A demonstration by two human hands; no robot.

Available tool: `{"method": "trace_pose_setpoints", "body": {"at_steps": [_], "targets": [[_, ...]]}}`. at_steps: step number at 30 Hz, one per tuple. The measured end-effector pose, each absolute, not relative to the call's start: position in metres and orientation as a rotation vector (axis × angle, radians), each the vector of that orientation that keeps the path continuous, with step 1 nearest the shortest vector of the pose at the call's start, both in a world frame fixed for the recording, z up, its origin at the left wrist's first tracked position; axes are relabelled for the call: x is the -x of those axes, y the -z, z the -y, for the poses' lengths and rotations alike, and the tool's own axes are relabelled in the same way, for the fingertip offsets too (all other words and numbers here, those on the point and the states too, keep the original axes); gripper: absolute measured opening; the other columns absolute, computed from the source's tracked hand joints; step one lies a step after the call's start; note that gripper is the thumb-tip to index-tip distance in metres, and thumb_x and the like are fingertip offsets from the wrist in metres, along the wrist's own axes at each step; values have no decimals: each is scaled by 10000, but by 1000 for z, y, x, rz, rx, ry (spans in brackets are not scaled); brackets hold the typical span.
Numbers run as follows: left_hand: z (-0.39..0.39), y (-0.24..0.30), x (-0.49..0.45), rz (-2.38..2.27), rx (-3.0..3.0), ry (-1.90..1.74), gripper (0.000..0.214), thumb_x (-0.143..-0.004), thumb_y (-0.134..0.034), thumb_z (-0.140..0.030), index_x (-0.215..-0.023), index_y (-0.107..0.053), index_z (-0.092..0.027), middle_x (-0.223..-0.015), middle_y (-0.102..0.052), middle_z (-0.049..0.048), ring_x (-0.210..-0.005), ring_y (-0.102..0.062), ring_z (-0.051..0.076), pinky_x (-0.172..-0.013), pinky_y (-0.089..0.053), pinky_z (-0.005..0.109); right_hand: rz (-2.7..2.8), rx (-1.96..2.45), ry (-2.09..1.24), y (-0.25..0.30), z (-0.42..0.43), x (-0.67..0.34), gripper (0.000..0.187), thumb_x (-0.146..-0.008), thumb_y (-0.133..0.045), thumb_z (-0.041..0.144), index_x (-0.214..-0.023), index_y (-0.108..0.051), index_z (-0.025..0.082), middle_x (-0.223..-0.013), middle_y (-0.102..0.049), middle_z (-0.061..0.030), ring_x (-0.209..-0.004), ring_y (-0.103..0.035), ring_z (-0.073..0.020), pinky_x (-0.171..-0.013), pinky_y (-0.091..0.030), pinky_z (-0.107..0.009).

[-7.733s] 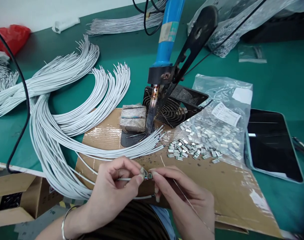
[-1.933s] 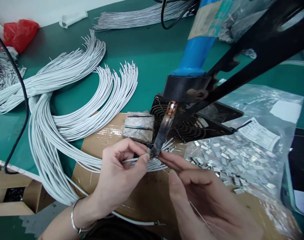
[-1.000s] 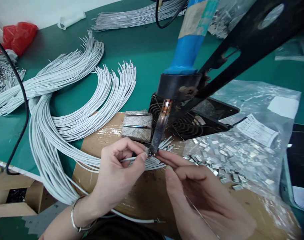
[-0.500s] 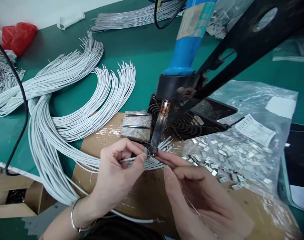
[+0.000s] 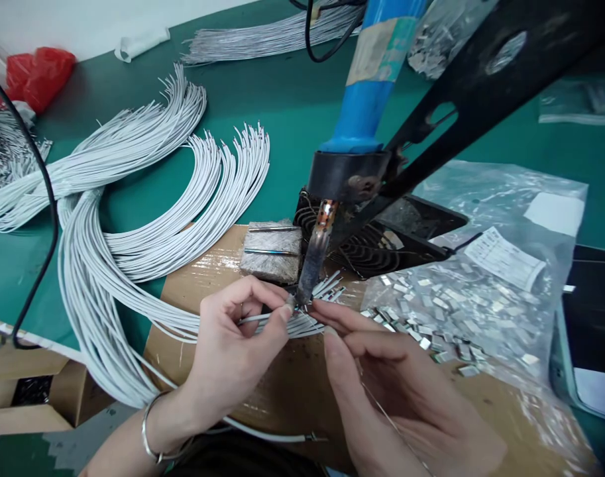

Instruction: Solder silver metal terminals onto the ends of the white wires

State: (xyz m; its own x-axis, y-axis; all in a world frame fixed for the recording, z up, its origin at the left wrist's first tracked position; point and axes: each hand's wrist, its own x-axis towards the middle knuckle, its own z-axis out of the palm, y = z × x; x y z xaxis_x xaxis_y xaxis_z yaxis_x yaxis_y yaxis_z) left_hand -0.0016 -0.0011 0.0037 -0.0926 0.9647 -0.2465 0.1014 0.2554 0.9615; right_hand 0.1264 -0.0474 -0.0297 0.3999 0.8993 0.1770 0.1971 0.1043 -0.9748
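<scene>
"Whether clenched or loose, those left fingers (image 5: 282,313), on what?"

"Clenched on a white insulated wire (image 5: 257,318), long axis running crosswise from the left hand (image 5: 230,361) to just beside the soldering iron tip (image 5: 305,281)."

"And the right hand (image 5: 396,397)?"

"Fingertips (image 5: 339,319) pinched on thin solder wire (image 5: 386,421), slanting up toward that same spot."

Wire bundles (image 5: 133,255) lie left of the soldering iron (image 5: 362,112); bagged clips (image 5: 446,318) lie right.

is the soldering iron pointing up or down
Down. The soldering iron slants from its blue handle to its metal tip, which sits right by the end of the wire in the left hand.
</scene>
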Motion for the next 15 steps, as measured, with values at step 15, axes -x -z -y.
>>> {"method": "trace_pose_setpoints", "body": {"at_steps": [15], "targets": [[5, 4, 4, -1380, -1034, -1083, 136, -852, -776, -126, -730, -723, -155, -851, -798, 38, -596, -563, 56, -532, -429, 105, 1048, 1373, -686, 30, 46, -125, 158, -912, -767, 144, -798, -700, 229, -1070, -856, -14, -903, -827, -112, -866, -618, -134]]}}
